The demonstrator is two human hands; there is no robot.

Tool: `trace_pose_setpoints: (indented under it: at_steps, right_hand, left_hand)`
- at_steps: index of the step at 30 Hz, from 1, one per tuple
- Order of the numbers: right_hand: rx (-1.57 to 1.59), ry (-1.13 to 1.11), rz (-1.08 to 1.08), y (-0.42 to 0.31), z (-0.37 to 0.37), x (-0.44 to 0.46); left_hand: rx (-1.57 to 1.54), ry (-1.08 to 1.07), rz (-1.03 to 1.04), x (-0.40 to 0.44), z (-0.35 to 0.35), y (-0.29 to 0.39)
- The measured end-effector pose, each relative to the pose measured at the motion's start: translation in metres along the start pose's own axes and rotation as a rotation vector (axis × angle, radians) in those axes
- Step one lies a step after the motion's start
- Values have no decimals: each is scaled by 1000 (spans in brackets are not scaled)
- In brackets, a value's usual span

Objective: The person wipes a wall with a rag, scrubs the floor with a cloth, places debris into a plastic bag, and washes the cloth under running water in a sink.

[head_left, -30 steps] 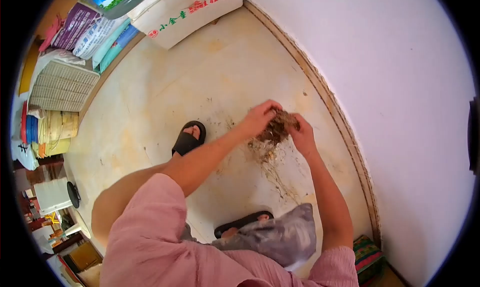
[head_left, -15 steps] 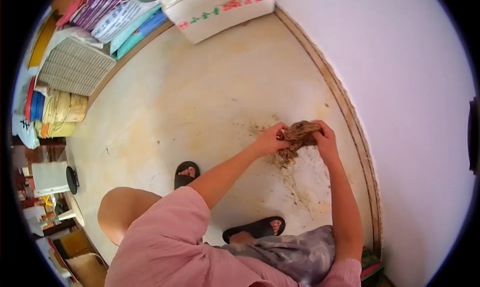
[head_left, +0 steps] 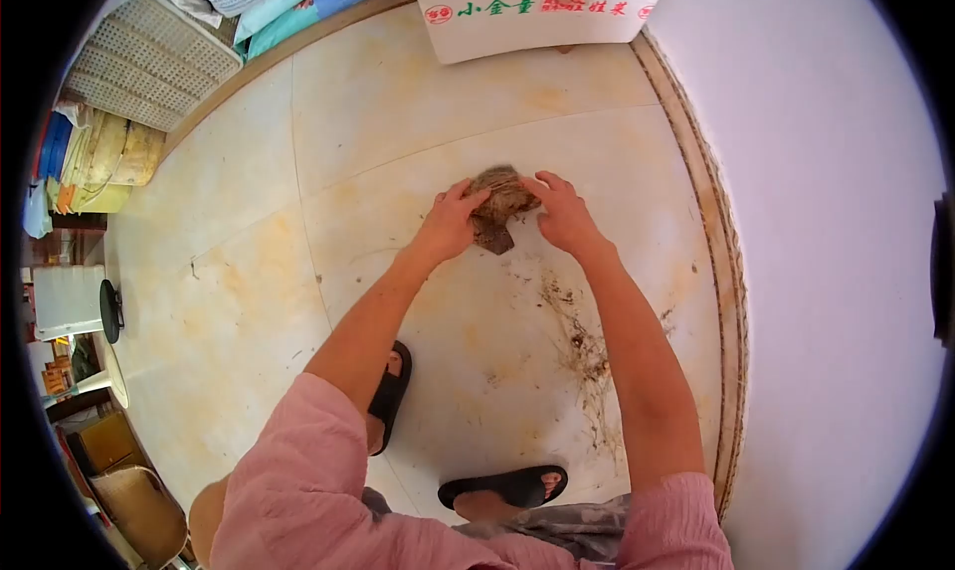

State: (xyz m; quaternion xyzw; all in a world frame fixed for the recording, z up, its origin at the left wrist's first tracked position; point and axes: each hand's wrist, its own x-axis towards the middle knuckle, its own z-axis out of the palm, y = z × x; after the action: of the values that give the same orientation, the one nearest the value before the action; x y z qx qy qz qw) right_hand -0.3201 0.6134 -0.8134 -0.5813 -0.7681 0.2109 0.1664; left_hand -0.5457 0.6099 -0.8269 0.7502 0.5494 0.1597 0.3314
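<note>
A crumpled brown cloth-like piece [head_left: 502,200], dirty and fibrous, lies low over the pale floor between my hands. My left hand [head_left: 453,220] holds its left edge, thumb on top and fingers behind. At its right edge is my right hand [head_left: 565,212], fingers spread and the fingertips near or lightly touching it. Whether the piece rests fully on the floor I cannot tell. Dark debris [head_left: 587,356] is scattered on the floor nearer to me, beside my right forearm.
A white box [head_left: 537,18] with red and green lettering stands ahead. The white wall [head_left: 826,252] runs along the right. Bags [head_left: 308,13], a woven basket [head_left: 159,58] and yellow buckets [head_left: 119,152] are at the left. My sandalled feet [head_left: 507,487] are below.
Both hands and the brown piece have moved forward and left, away from the debris. The right hand's fingers have spread. The view has shifted, and more of the debris shows.
</note>
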Motion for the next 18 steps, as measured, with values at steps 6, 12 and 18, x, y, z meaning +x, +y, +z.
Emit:
trace_pose_setpoints:
  at_steps: [6,12,18]
  right_hand:
    - [-79,-69,-217,-14,48,19]
    - [-37,-156,-177,12,38,-54]
    - [201,-368,-11,31,-3,-174]
  left_hand:
    - [281,24,126,-1,6,-10]
    - [483,53,276,-48,71,30]
    - [-38,-199,283,-121,128,84]
